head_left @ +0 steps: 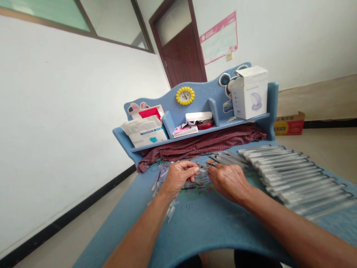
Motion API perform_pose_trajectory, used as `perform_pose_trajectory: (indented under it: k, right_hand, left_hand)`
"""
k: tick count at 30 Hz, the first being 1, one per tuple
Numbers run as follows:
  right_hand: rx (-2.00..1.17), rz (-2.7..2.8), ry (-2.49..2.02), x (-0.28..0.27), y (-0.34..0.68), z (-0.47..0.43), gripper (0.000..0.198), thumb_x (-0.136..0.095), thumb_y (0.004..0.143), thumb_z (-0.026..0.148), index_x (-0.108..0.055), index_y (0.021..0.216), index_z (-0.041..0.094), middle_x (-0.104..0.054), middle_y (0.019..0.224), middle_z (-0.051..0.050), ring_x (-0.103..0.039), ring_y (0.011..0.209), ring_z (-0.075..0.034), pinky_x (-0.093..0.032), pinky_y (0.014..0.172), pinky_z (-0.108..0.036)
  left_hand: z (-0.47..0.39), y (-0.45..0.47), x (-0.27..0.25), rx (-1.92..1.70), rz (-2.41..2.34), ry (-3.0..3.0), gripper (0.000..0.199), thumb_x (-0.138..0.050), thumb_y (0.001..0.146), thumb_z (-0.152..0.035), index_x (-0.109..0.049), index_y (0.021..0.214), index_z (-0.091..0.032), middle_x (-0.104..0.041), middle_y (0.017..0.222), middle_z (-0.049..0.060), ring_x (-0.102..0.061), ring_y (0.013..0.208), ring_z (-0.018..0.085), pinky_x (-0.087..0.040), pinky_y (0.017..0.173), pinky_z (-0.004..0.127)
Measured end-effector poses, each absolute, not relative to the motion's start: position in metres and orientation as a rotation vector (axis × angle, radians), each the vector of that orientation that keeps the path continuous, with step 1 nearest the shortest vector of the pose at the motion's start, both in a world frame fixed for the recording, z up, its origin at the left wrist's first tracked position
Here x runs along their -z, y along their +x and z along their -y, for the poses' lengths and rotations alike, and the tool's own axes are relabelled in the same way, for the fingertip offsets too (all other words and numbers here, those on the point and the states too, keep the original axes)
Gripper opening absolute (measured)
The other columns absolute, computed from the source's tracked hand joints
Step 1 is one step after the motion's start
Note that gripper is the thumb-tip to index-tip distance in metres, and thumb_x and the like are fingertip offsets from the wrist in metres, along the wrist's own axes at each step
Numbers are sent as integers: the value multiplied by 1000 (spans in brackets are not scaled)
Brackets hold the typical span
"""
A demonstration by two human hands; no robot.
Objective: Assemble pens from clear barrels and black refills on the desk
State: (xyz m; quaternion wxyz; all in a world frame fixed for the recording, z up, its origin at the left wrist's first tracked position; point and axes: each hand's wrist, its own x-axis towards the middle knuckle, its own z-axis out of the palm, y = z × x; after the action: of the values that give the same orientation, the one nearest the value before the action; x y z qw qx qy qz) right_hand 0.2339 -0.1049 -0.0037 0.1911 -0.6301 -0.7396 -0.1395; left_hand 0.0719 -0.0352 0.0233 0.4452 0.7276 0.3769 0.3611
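Note:
My left hand (180, 178) is closed in a pinch above the blue desk (195, 227), with a small clear plastic piece (202, 169) blurred at its fingertips. Close beside it, my right hand (229, 181) is curled shut, knuckles up; what its fingers hold is hidden. A thin dark tip shows near its forefinger. Small clear plastic pieces (170, 211) lie scattered under and left of my left hand. Beyond my right hand are loose clear tubes (230, 158). Pens with clear barrels and black ends (295, 175) lie side by side in a long row at right.
At the back of the desk stands a blue shelf (164, 99) with a yellow flower-shaped clock (185, 96), a white box (251, 93), an open carton (149, 136) and a red round case (205, 124). A checked cloth (200, 143) is bunched beneath. A cardboard box (290, 124) sits on the floor.

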Motion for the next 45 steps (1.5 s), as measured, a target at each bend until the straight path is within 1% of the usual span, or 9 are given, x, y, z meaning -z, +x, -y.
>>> perform_pose_trajectory:
  k: [11, 16, 19, 22, 26, 29, 33, 37, 45]
  right_hand:
    - [413, 2133, -1703, 4, 233, 108, 34, -34, 89, 20, -66, 82, 17, -68, 82, -11, -62, 58, -16, -30, 49, -25]
    - [442, 2155, -1631, 1, 232, 110, 31, -35, 89, 20, -65, 80, 16, -67, 79, -10, -61, 64, -17, -32, 54, -26]
    - [463, 2175, -1583, 2, 233, 109, 28, -37, 87, 20, -64, 80, 18, -67, 85, -9, -61, 69, -19, -32, 57, -27]
    - [448, 2200, -1560, 5, 234, 107, 25, -39, 86, 20, -63, 80, 18, -66, 87, -9, -59, 70, -19, -29, 55, -28]
    - [400, 2202, -1588, 8, 235, 105, 25, -37, 87, 21, -62, 83, 18, -65, 81, -8, -57, 60, -16, -19, 48, -29]
    - [376, 2207, -1585, 10, 235, 104, 25, -36, 88, 21, -60, 84, 18, -65, 78, -7, -54, 56, -15, -14, 47, -30]
    - [328, 2202, -1545, 12, 236, 103, 23, -36, 89, 21, -58, 84, 19, -65, 75, -5, -53, 55, -13, -13, 48, -30]
    - [305, 2174, -1525, 12, 237, 102, 23, -36, 90, 22, -57, 82, 19, -65, 76, -4, -52, 56, -12, -15, 49, -29]
    - [391, 2156, -1515, 10, 238, 100, 23, -35, 91, 23, -57, 86, 21, -64, 79, -4, -53, 62, -13, -16, 51, -29]
  left_hand:
    - [39, 70, -23, -897, -964, 1860, 16, -68, 66, -28, -64, 68, -12, -57, 51, -2, -48, 43, 6, -36, 45, 18]
    - [39, 67, -22, -881, -948, 1836, 16, -67, 67, -28, -64, 67, -12, -60, 56, -1, -47, 42, 6, -35, 44, 18]
    - [39, 66, -22, -882, -953, 1828, 17, -66, 67, -29, -64, 66, -12, -59, 55, -1, -46, 42, 5, -34, 43, 18]
    - [40, 65, -22, -865, -959, 1824, 18, -67, 67, -30, -63, 65, -12, -59, 53, -1, -46, 41, 6, -34, 44, 18]
    - [43, 65, -22, -852, -950, 1831, 20, -67, 67, -31, -64, 66, -11, -59, 52, -1, -46, 42, 6, -35, 44, 19]
    - [44, 64, -23, -854, -961, 1839, 19, -67, 68, -31, -64, 67, -11, -57, 50, -1, -46, 42, 6, -35, 45, 18]
    - [44, 62, -23, -858, -975, 1839, 19, -66, 68, -30, -65, 67, -11, -56, 48, -1, -47, 42, 7, -35, 45, 18]
    - [43, 61, -23, -893, -941, 1803, 18, -67, 67, -29, -64, 67, -12, -59, 53, -1, -48, 43, 7, -36, 45, 19]
    - [38, 60, -23, -866, -908, 1663, 21, -67, 68, -32, -62, 69, -12, -60, 58, 0, -48, 42, 6, -34, 44, 19]
